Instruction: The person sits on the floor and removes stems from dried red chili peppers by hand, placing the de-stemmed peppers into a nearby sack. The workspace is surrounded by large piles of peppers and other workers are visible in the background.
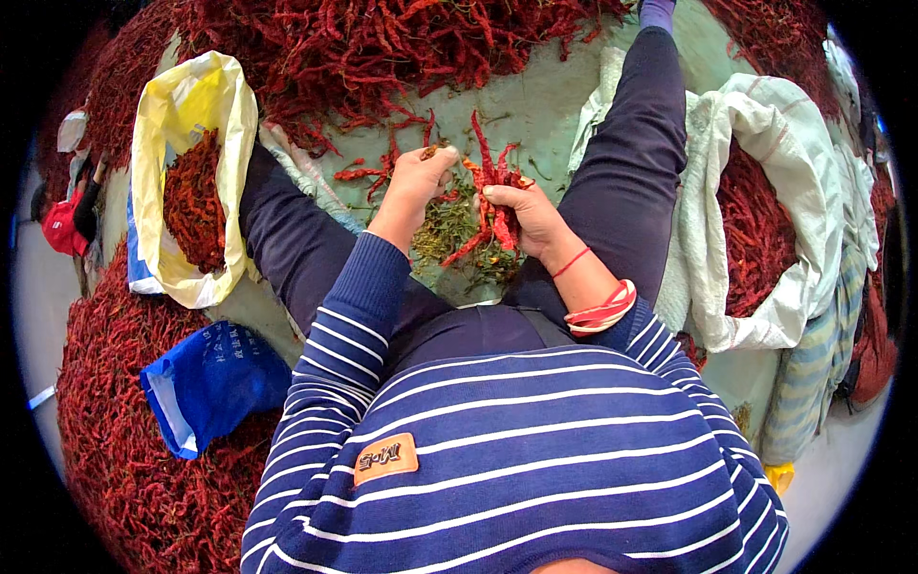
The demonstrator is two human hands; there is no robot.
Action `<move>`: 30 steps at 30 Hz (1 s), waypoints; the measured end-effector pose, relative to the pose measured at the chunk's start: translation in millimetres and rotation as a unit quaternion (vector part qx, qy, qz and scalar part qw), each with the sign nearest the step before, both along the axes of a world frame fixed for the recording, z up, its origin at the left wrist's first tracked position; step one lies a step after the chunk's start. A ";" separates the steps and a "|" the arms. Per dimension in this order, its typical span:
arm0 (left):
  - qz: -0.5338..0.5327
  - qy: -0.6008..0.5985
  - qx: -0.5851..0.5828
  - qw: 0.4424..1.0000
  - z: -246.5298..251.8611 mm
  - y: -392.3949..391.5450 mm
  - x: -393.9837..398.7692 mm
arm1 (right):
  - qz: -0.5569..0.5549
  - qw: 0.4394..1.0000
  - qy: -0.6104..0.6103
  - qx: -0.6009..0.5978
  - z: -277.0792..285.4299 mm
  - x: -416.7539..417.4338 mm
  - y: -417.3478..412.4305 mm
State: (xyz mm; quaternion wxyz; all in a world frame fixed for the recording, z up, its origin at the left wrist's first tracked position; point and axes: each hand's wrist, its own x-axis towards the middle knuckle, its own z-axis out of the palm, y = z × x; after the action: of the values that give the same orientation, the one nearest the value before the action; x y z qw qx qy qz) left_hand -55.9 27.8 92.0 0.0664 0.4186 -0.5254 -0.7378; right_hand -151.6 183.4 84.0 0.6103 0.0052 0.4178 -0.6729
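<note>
My right hand [529,210] is closed around a bunch of dried red chilies [490,172], which stick out above and below the fingers. Just left of it, my left hand [424,172] pinches a small brownish piece [430,151] between thumb and fingertips; what it is exactly I cannot tell. Beneath and between both hands lies a scatter of green-brown stems and bits [448,231] on the pale sheet. Several loose red chilies [358,173] rest beside my left hand.
A large chili heap [373,50] lies ahead. At left stand a yellow-white sack [240,107] holding orange-red chilies and a blue bag [222,380] on another heap [122,402]. An open white woven sack [821,194] of red chilies stands at right. A person in red [64,226] is far left.
</note>
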 end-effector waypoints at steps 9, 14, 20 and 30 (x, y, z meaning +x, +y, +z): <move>-0.026 0.042 0.013 0.999 9.9 1.6 5.0 | 0.048 0.998 0.024 -0.042 -7.6 0.5 -1.3; 0.044 0.249 0.284 0.925 27.8 3.9 16.9 | 0.101 0.991 0.053 -0.064 -5.9 -0.3 -0.8; -0.102 -0.049 -0.321 0.940 10.8 -35.0 38.8 | -0.034 0.998 0.042 0.013 -15.2 -1.6 -9.7; -0.174 -0.101 -0.544 0.814 24.4 69.8 21.9 | -0.096 0.995 0.024 0.024 -35.4 -2.2 -3.7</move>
State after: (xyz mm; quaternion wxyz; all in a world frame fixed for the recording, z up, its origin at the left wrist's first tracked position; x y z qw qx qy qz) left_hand -34.1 97.6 116.5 0.1001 0.2876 -0.9091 -0.2841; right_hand -153.8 179.7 48.5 0.5330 0.0438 0.4457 -0.7179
